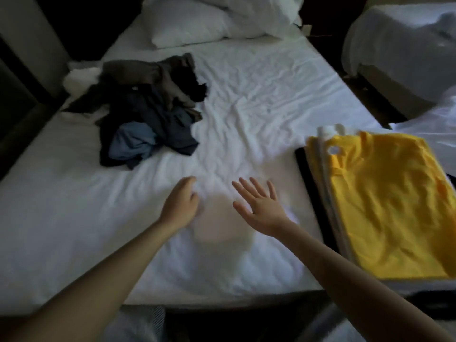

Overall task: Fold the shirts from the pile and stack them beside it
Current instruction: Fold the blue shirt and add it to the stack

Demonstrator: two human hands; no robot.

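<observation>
Both my hands hover over the bed [259, 95] and carry nothing: my left hand [180, 206] has loosely curled fingers, my right hand [259, 206] has them spread. The pile of shirts [148, 114] lies at 10 o'clock, dark and tangled, near the bed's left edge. I think that if I pull one shirt, others can come with it or slide off that edge. The folded stack [320, 193], with a yellow shirt [385, 206] on top, sits at 3 o'clock, close to the bed's near corner; a careless push could tip it. The wrinkled sheet [246, 114] may make uneven folds. Pillows [187, 23] lie at 12 o'clock and a second bed [399, 45] at 2 o'clock. Nothing stands between my hands and the pile.
</observation>
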